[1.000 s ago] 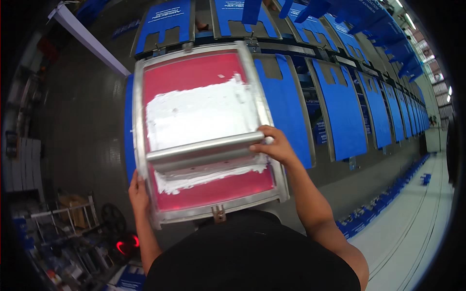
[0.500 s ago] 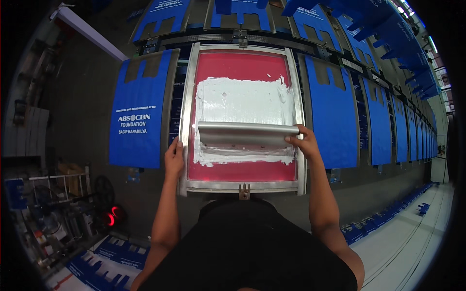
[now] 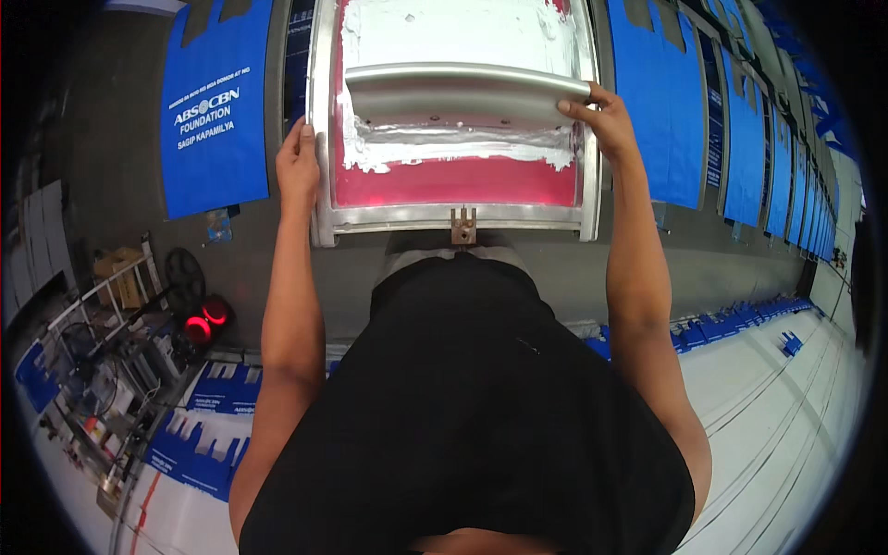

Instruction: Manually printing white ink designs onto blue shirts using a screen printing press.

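A clip (image 3: 463, 228) is sitting midway along the near edge of the metal frame (image 3: 388, 218). Your left hand (image 3: 298, 168) is touching its left edge, half curled; whether it is gripping is unclear. Your right hand (image 3: 603, 122) is pinching the right end of the bar (image 3: 462, 91), which is spanning the red screen (image 3: 453, 190) amid white paint (image 3: 462, 32).

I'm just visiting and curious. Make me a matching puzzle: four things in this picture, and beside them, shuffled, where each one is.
Things:
1. Left fingers
2. Right fingers
3. White paste
4. Small bracket

Places:
A. On the red mesh
B. Middle of the metal frame's near edge
C. At the frame's left side
D. At the silver bar's right end

Pairs: 1-C, 2-D, 3-A, 4-B
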A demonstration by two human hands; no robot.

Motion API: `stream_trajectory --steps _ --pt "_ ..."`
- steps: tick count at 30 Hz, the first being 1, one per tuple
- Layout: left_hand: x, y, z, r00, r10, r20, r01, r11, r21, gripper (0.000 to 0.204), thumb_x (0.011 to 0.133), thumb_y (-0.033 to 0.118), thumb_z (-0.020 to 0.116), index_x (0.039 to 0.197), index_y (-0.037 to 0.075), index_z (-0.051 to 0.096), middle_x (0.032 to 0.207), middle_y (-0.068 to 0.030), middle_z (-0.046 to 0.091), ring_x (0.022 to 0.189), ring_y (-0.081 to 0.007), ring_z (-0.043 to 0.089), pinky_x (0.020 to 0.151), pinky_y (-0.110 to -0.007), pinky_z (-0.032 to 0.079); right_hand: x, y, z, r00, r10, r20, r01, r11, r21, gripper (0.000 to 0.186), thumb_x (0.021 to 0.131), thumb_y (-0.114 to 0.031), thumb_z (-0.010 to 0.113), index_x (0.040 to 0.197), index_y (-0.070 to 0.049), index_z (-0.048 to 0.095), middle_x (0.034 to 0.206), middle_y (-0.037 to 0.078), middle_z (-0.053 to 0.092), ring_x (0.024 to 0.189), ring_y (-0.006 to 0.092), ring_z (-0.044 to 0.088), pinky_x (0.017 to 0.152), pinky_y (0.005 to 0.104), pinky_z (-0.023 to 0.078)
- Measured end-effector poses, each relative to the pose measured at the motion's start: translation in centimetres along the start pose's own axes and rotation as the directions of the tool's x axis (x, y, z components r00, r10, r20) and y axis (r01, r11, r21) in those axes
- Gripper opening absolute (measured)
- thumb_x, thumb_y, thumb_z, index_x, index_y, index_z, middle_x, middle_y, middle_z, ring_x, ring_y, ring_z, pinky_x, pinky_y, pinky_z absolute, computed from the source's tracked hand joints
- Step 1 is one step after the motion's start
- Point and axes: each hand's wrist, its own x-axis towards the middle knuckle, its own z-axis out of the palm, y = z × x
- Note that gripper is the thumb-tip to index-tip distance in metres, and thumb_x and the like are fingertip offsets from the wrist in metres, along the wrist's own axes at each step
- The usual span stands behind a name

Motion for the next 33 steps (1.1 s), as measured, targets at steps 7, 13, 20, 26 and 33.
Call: stream_trajectory --steps 7,13,20,26,33 --pt "-0.5 -0.3 0.0 1.000 0.000 0.001 0.000 1.000 0.008 0.045 0.098 0.028 0.054 0.130 -0.003 0.053 0.122 -0.0131 0.061 0.108 -0.0154 0.057 0.094 -0.027 0.043 -0.8 1.5 1.0 0.998 0.033 -0.045 -0.033 0.999 0.013 0.039 0.063 -0.020 0.086 0.097 -0.005 0.072 0.085 0.002 0.064 0.080 0.0120 0.053 0.071 0.0300 0.044" --pt "0.7 -1.7 -0.5 0.999 0.032 -0.008 -0.031 0.999 0.041 0.044 0.098 0.031 0.053 0.129 0.001 0.056 0.121 -0.0125 0.062 0.108 -0.0160 0.057 0.094 -0.027 0.042 0.7 3.2 0.5 1.000 -0.024 -0.013 0.024 0.999 -0.022 0.038 0.066 -0.026 0.085 0.095 -0.005 0.072 0.077 0.000 0.061 0.071 0.0100 0.053 0.064 0.0266 0.043" --pt "0.9 -0.9 0.4 0.998 -0.050 0.034 0.050 0.999 -0.002 0.047 0.099 0.034 0.052 0.131 0.001 0.054 0.126 -0.0133 0.059 0.115 -0.0173 0.053 0.098 -0.029 0.040 1.0 3.7 1.0 0.998 -0.056 -0.037 0.055 0.998 -0.013 0.039 0.065 -0.025 0.085 0.096 -0.005 0.072 0.075 -0.001 0.059 0.070 0.0092 0.052 0.063 0.0250 0.041" --pt "1.1 -2.0 -0.2 1.000 -0.018 -0.011 0.018 1.000 0.018 0.043 0.098 0.032 0.052 0.128 0.002 0.057 0.118 -0.0125 0.063 0.107 -0.0152 0.057 0.093 -0.027 0.043 0.5 3.9 1.3 0.999 -0.024 -0.022 0.025 0.999 0.036 0.043 0.065 -0.025 0.085 0.100 -0.004 0.071 0.078 -0.001 0.058 0.074 0.0100 0.054 0.066 0.0249 0.042" --pt "1.2 -2.9 -0.6 0.994 0.109 -0.006 -0.107 0.984 0.146 0.047 0.098 0.038 0.051 0.130 0.003 0.055 0.121 -0.0154 0.063 0.110 -0.0204 0.058 0.097 -0.029 0.042 -0.4 3.3 1.5 1.000 -0.001 0.013 0.001 1.000 -0.012 0.043 0.067 -0.021 0.084 0.103 -0.002 0.069 0.083 0.004 0.065 0.077 0.0129 0.058 0.071 0.0284 0.047"
